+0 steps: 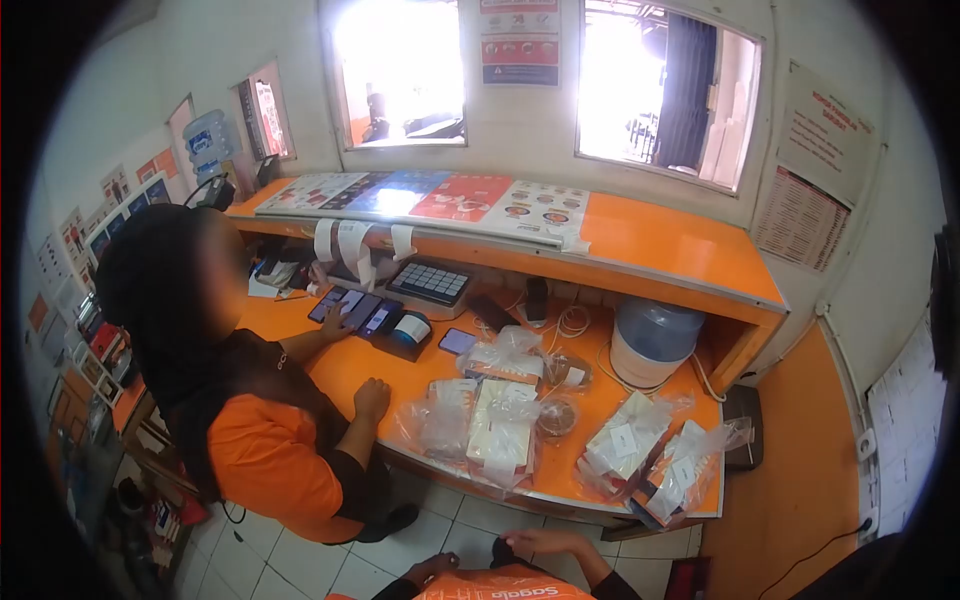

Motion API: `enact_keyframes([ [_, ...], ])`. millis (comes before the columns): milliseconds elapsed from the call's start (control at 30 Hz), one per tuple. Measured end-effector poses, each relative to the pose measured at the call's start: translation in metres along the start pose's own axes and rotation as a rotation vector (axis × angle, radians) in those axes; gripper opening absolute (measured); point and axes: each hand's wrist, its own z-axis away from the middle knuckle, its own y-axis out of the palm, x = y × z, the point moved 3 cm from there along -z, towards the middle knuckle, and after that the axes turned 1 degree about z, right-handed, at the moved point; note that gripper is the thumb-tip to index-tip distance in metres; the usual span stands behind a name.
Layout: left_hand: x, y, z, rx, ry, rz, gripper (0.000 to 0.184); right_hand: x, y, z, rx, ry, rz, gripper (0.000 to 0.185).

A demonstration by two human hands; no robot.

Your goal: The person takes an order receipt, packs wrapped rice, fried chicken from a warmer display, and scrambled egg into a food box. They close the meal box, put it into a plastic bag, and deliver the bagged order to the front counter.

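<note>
At the bottom of the head view, my left hand (432, 568) is low in front of my orange shirt (510, 585), dark and small, so its fingers do not show clearly. My right hand (541, 541) is farther right at about the same height, fingers stretched leftward with nothing visible in them. Both are apart from the orange counter (400, 452). Nearest on it are plastic-wrapped packages (500, 425) in the middle and two more, a left bagged parcel (625, 440) and a right bagged parcel (683, 470), near the right corner.
A co-worker in orange (270, 460) stands at the left, one hand on the phones (345, 305). A label printer (408, 332), a keypad device (430, 282) and a round tub (655, 340) stand under the raised shelf (660, 235). White tiles (350, 575) cover the floor.
</note>
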Motion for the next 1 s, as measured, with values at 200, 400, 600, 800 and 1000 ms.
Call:
enact_keyframes([
  [200, 0.002, 0.006, -0.005, -0.077, 0.003, 0.002, 0.032, 0.208, -0.089, 0.048, -0.032, -0.475, -0.046, 0.041],
  [400, 0.031, -0.001, -0.005, -0.198, 0.001, -0.024, 0.032, 0.319, -0.108, 0.091, 0.226, -1.329, -0.055, 0.044],
  [600, 0.039, -0.014, -0.020, -0.413, 0.100, -0.109, 0.032, 0.360, -0.085, 0.097, 0.401, -1.603, -0.056, 0.051],
  [800, 0.036, -0.031, -0.033, -0.351, -0.074, 0.064, 0.031, 0.366, -0.095, 0.084, 0.276, -1.741, -0.286, 0.033],
  [1000, 0.037, -0.045, -0.036, -0.329, -0.145, 0.110, 0.031, 0.351, -0.110, 0.045, 0.418, -1.661, -0.116, 0.046],
])
